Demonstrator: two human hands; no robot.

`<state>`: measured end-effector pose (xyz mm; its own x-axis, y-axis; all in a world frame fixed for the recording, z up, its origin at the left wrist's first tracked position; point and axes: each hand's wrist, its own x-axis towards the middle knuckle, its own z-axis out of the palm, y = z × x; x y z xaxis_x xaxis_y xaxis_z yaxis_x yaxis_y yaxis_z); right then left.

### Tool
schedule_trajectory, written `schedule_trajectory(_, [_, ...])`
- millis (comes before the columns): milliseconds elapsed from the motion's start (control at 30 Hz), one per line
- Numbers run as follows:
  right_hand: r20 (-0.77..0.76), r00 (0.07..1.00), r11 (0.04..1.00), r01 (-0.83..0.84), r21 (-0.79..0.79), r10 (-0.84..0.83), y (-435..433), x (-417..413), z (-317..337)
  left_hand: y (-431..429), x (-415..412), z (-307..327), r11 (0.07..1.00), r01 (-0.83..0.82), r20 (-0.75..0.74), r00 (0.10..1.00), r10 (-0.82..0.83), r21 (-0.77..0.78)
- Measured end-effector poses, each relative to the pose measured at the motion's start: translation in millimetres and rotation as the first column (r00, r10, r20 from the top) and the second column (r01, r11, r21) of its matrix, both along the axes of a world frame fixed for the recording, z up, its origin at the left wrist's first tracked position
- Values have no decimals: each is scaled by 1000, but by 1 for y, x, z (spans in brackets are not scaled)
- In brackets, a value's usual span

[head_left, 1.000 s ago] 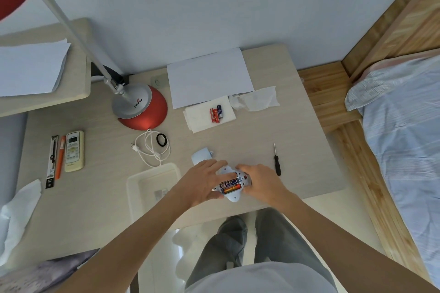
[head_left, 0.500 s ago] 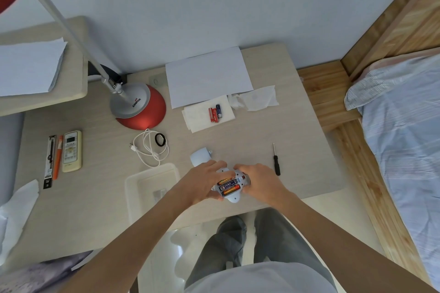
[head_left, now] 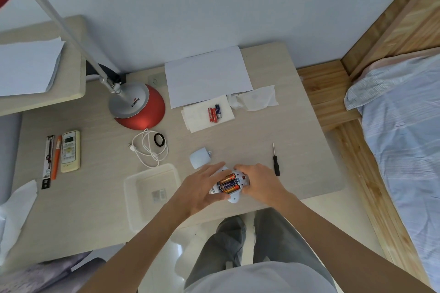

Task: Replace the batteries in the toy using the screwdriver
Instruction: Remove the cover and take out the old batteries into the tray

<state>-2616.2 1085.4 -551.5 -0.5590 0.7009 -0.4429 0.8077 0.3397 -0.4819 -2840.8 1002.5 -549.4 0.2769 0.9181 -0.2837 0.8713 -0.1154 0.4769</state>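
The toy (head_left: 233,198), three batteries (head_left: 228,183) showing in its open compartment, sits near the surface's (head_left: 107,197) front edge. The left hand (head_left: 201,189) and right hand (head_left: 260,182) curl their fingers round its sides. The screwdriver (head_left: 275,162) lies just beside the right hand.

Screwdriver (head_left: 276,166) right of toy (head_left: 233,198), cover (head_left: 199,160) behind

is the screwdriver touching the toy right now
Apart. The head view shows the screwdriver lying on the table, with the right hand between it and the toy.
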Motion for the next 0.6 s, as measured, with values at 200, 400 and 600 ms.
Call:
schedule_trajectory(200, [1, 1000, 1000, 8, 5, -8, 0, 0, 0, 0, 20, -7, 969, -23, -41, 999, 34, 246])
schedule_trajectory(400, [-8, 1000, 1000, 3, 20, -3, 1, -2, 1, 5, 34, -12, 960, 10, -108, 994, 21, 281])
schedule_trajectory(600, [-21, 1000, 1000, 12, 18, -12, 0, 0, 3, 3, 41, -16, 943, 0, -73, 997, 26, 334])
